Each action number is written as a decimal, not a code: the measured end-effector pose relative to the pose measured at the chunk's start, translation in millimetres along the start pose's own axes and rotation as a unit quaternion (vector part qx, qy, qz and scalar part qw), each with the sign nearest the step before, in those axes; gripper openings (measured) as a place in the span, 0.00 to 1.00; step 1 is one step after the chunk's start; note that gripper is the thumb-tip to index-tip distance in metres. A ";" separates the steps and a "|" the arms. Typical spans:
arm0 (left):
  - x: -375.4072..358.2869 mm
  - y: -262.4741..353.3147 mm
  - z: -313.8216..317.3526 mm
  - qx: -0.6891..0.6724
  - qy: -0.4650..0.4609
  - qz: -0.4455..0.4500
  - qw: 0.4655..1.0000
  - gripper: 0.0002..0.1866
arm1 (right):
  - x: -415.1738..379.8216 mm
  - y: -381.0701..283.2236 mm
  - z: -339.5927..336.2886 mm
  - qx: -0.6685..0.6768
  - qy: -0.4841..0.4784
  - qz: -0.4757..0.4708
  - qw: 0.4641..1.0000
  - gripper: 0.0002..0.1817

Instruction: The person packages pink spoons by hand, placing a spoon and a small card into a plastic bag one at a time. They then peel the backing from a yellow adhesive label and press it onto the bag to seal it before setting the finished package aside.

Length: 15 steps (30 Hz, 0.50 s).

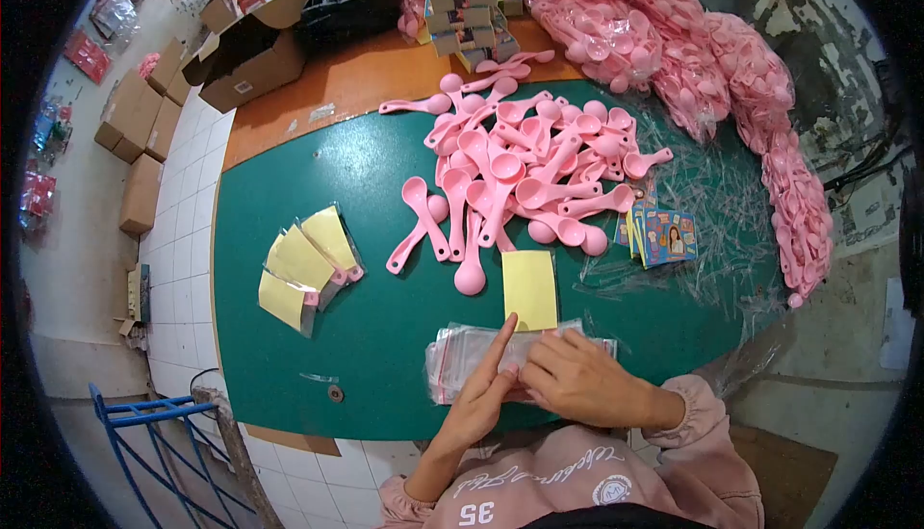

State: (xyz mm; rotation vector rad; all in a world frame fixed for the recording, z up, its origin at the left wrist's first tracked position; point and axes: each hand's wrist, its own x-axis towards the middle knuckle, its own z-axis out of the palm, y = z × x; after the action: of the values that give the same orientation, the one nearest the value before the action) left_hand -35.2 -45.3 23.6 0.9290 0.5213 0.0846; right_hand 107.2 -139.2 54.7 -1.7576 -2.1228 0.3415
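Note:
My left hand [481, 396] lies flat on a stack of clear plastic bags [452, 351] at the near edge of the green table [375, 317], its index finger stretched up toward a yellow card [530, 288]. My right hand [577, 380] rests on the same stack just to the right, fingers curled and pinching at the top bag. The yellow card lies flat just beyond the stack, partly tucked into a bag. A heap of pink plastic spoons [525, 168] spreads across the middle of the table.
Three packed bags with yellow cards [306, 264] lie at the left. Printed cards [664, 235] sit at the right beside clear wrappers. Bagged pink spoons [693, 57] pile along the far right. Cardboard boxes [144, 134] stand on the tiled floor; a blue rack [154, 433] stands near left.

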 end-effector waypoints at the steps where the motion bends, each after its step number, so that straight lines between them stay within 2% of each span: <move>1: 2.1 0.3 -1.1 0.024 -0.007 0.005 1.000 0.28 | -0.2 0.6 0.8 -0.006 0.003 -0.002 1.000 0.14; 3: 8.6 0.1 3.0 -0.010 -0.001 0.001 1.000 0.31 | -0.6 3.5 1.2 0.053 0.000 -0.024 0.998 0.13; 4: 10.0 -3.7 2.2 0.025 0.011 0.032 0.999 0.33 | -0.1 8.9 0.2 0.111 0.017 -0.033 0.993 0.11; 5: 10.7 -7.9 1.3 0.061 0.022 0.062 0.996 0.35 | -0.7 13.2 -2.7 0.109 0.019 -0.033 0.993 0.11; 7: 13.2 -11.8 4.0 0.045 0.008 0.050 0.998 0.37 | -4.2 22.1 -9.5 0.248 -0.002 -0.042 0.968 0.09; 8: 15.0 -11.5 8.4 0.045 0.002 0.058 0.997 0.37 | -6.4 27.0 -13.2 0.246 -0.001 -0.040 0.968 0.09; 10: 13.6 -1.6 16.0 0.064 -0.020 0.053 0.996 0.36 | -11.6 35.1 -20.0 0.374 -0.073 -0.003 0.925 0.08; 13: 16.3 -1.3 27.6 0.016 -0.017 0.050 0.998 0.34 | -15.8 38.7 -24.9 0.415 -0.101 -0.007 0.904 0.07; 15: 14.9 1.6 20.9 0.062 -0.016 0.014 0.998 0.34 | -18.4 39.9 -23.8 0.431 -0.081 -0.037 0.898 0.07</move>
State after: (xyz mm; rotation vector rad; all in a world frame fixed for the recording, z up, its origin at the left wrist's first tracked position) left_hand -12.3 -55.5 29.1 1.0579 0.4884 0.0629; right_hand 155.8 -150.5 57.8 -1.1340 -1.6910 1.2206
